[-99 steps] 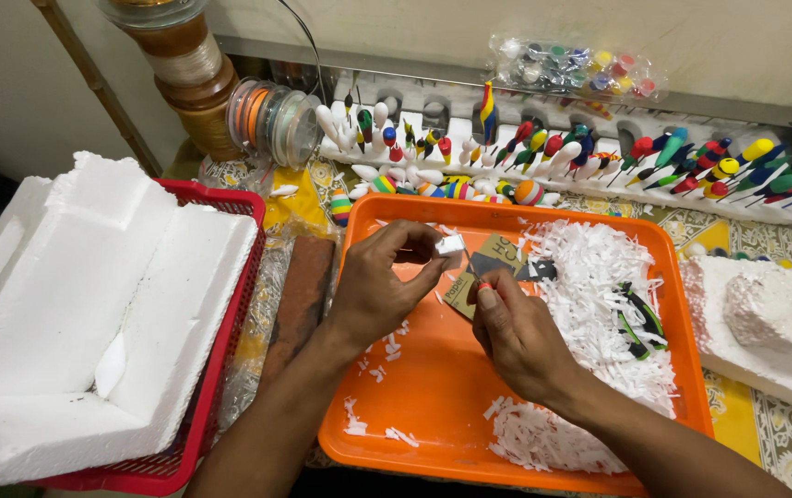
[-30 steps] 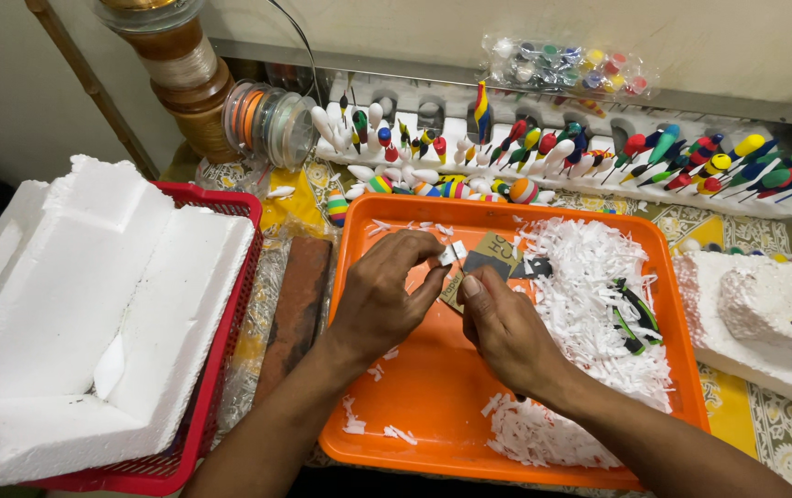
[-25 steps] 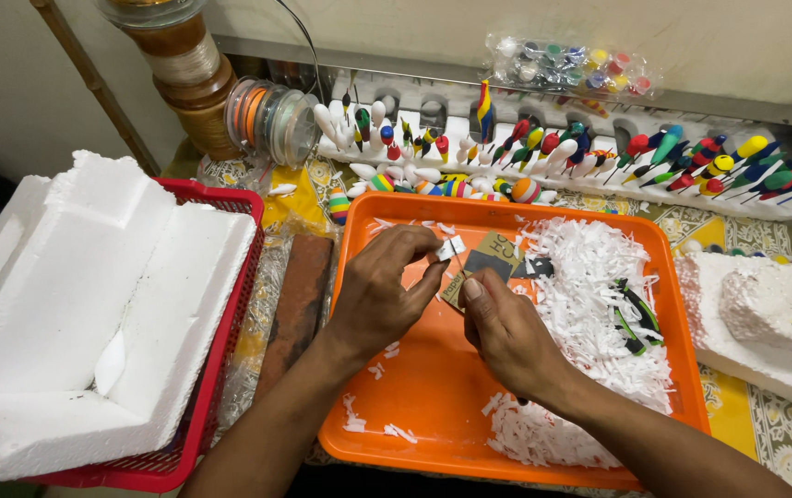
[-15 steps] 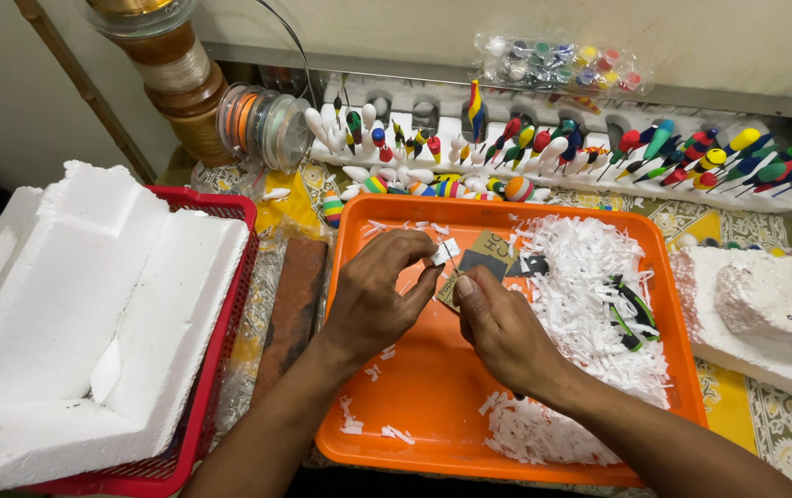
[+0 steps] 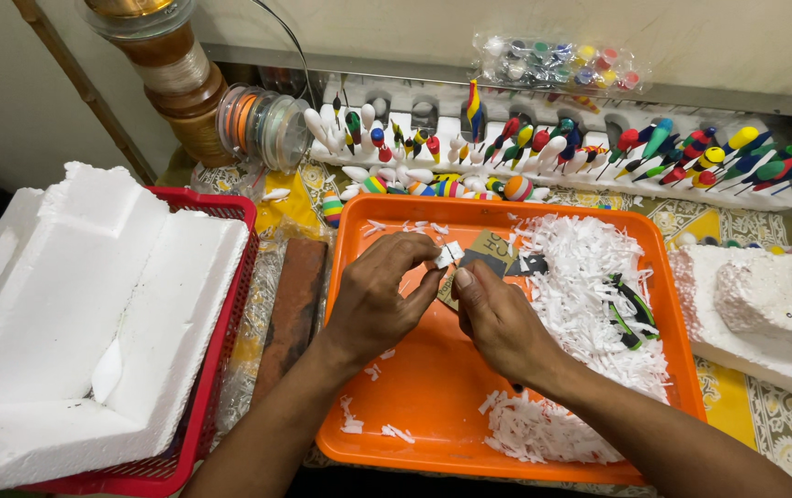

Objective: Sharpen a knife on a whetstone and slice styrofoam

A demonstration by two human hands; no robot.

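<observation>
Head view: you looked down at both of your hands working over an orange tray (image 5: 414, 406).
Left hand (image 5: 379, 300): your fingers were curled in tight, thumb and forefinger pinched shut on a small white foam piece (image 5: 449, 253); the rest of the fingers were folded beneath it.
White foam piece: it sat at your left fingertips, poking out to the right of them, just above the tip of your right thumb and over the tray's upper middle.
Right hand (image 5: 505, 323): your fingers were closed, the thumb pressed against a brown piece of sandpaper (image 5: 488, 254); the paper's lower edge was hidden under your fingers, so the exact grip beneath could not be told.
Sandpaper: it lay tilted, touching or just beside the foam piece, between your two hands.
Tray contents: white foam shavings (image 5: 589, 295) were heaped on the right half, with more near the front edge.
Left of tray: big white foam blocks (image 5: 91, 314) rested in a red basket (image 5: 230, 304).
Behind tray: a row of painted fishing floats (image 5: 599, 152) stood in a white foam holder.
</observation>
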